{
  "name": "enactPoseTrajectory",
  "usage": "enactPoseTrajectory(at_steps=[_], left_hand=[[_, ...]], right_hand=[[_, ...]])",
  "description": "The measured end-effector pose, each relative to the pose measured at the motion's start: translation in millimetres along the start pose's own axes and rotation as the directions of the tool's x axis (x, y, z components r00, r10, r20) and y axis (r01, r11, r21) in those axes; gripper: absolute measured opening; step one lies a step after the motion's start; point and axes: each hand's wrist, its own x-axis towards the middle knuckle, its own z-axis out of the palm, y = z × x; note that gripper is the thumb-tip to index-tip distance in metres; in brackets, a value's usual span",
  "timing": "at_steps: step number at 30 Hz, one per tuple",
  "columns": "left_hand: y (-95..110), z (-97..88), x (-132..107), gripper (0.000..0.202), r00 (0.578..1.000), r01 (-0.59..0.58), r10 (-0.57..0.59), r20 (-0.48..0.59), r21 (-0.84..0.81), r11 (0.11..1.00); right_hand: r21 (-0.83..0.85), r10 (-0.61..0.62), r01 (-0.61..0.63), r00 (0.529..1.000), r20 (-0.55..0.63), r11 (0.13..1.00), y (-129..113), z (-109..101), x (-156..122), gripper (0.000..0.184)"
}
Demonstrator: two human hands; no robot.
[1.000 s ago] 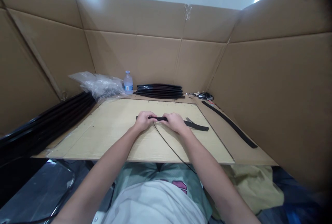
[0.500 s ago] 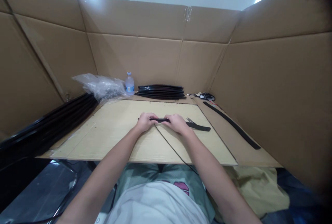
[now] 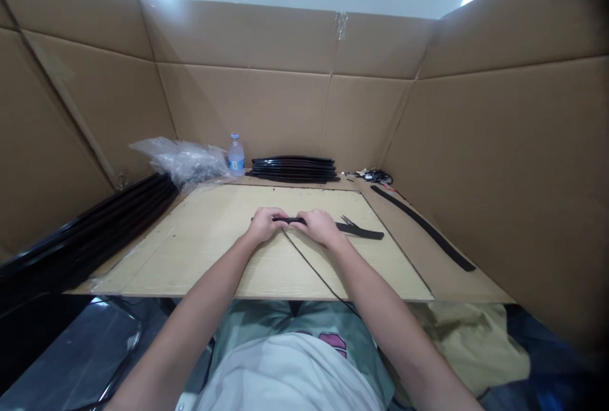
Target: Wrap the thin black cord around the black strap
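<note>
A long black strip (image 3: 366, 233) lies across the pale board (image 3: 190, 259), its middle part gripped by both hands. My left hand (image 3: 265, 223) is closed round it on the left, fingertips pinched together. My right hand (image 3: 318, 225) is closed on it just to the right, with a short stretch showing between the hands. From beside the left fingers a thin black cord (image 3: 314, 268) runs down over the board's front edge toward my lap. Small metal snips (image 3: 349, 221) rest by the strip, right of my right hand.
Behind the board stand a stack of black strips (image 3: 292, 169), a water bottle (image 3: 236, 156) and clear plastic bags (image 3: 188, 160). More black strips (image 3: 109, 224) lie at left. Another strip (image 3: 423, 228) and a small cord tangle (image 3: 377, 176) lie right. Cardboard walls (image 3: 247, 100) enclose three sides.
My right hand has slid slightly left along the strip, closer to my left hand. The view has shifted a little; the rest looks the same.
</note>
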Motion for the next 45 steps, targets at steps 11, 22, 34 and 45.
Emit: enactPoseTrajectory(at_steps=[11,22,34,45], left_hand=[[2.0,-0.6,-1.4,0.017,1.0,-0.025,0.025,0.002,-0.002,1.0],[0.4,-2.1,-2.3,0.016,0.999,-0.034,0.033,0.009,0.04,0.999],[2.1,-2.6,-2.4,0.017,0.997,-0.071,0.07,0.017,0.084,0.994],[11.1,-15.8,-1.4,0.017,0.984,-0.173,0.178,-0.019,0.157,0.972]], right_hand=[[0.028,-0.001,0.001,1.0,0.029,1.0,-2.2,-6.6,-2.1,0.05],[0.032,-0.006,0.005,0.999,0.042,0.999,-1.6,-8.6,-3.1,0.046],[0.017,0.005,-0.005,1.0,0.025,1.0,-1.2,-5.0,-2.4,0.052],[-0.032,0.041,-0.044,0.995,-0.087,0.999,4.4,0.9,-1.5,0.066]])
